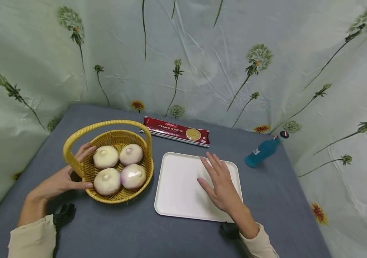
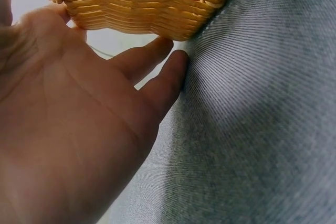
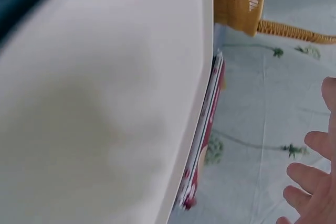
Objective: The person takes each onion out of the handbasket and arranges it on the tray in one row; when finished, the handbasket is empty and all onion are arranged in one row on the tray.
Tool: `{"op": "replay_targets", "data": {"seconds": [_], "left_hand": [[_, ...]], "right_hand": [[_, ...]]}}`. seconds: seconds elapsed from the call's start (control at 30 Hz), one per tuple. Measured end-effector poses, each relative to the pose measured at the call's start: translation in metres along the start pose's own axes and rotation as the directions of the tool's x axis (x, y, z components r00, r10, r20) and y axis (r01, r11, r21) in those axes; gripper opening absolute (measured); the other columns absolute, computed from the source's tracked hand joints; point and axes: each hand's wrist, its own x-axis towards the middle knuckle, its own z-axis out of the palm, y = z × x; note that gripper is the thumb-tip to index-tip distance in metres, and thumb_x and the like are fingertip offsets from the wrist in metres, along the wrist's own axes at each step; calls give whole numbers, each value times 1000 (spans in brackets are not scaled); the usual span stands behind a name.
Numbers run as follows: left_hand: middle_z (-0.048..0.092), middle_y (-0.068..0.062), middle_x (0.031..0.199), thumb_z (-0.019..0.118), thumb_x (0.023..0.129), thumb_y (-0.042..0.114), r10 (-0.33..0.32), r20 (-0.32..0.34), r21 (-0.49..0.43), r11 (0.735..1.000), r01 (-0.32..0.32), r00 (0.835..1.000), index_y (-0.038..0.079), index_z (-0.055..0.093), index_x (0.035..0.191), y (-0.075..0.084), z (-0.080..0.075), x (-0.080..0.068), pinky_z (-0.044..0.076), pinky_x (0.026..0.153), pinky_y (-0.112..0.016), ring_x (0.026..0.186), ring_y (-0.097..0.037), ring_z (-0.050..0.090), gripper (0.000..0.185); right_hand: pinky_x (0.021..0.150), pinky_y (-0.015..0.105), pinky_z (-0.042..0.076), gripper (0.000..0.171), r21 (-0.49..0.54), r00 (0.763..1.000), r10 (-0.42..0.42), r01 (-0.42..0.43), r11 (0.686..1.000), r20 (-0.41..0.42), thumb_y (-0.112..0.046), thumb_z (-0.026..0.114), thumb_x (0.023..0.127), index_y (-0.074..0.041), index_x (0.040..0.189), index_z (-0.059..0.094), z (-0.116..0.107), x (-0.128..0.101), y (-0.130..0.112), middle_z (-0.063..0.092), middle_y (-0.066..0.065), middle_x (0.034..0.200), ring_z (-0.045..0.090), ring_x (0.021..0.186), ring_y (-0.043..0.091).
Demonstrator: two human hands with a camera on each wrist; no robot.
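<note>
Left hand point(image 1: 65, 180), fingers spread, touches basket point(image 1: 115, 200); right hand point(image 1: 219, 186), fingers apart, above tray point(image 1: 178, 186); lopsided push might spill onions point(image 1: 106, 157) (glossy from here).

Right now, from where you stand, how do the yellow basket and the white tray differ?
The basket is woven and yellow, while the tray is smooth and white.
The basket is rounded, with an arched handle; the tray is a flat rectangle with rounded corners and no handle.
The basket holds four pale onions; nothing shows lying on the tray.
Both are open on top, with a raised edge.
</note>
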Motion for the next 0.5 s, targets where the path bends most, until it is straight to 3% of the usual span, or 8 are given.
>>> {"op": "replay_targets", "data": {"seconds": [0.1, 0.33, 0.5], "left_hand": [[-13, 16, 167, 76, 82, -3, 5, 0, -1, 1000, -5, 1000, 27, 11, 163, -1, 2, 3, -5, 102, -82, 151, -13, -18, 108], [-17, 10, 167, 73, 83, -9, 31, 6, -70, 997, -30, 1000, 26, 4, 163, -7, 4, 0, -13, 112, -63, 145, 9, -11, 112], [-17, 7, 168, 72, 83, -9, 30, 2, -89, 996, -30, 1000, 27, 4, 163, -6, 4, 1, -14, 112, -62, 143, 12, -8, 111]], "right_hand": [[117, 64, 19, 65, 10, 999, -35, 35, 999, -7, -40, 57, 101, -21, 158, 34, 2, 8, -6, 30, 8, 164, 22, 152, 33], [118, 61, 21, 63, 62, 991, -135, 136, 989, -22, -45, 53, 102, -19, 157, 36, 5, 28, -24, 34, 9, 162, 26, 151, 31], [120, 54, 24, 64, 108, 981, -195, 193, 975, 5, -47, 53, 102, -22, 157, 35, 7, 40, -38, 32, 4, 163, 25, 151, 25]]}}
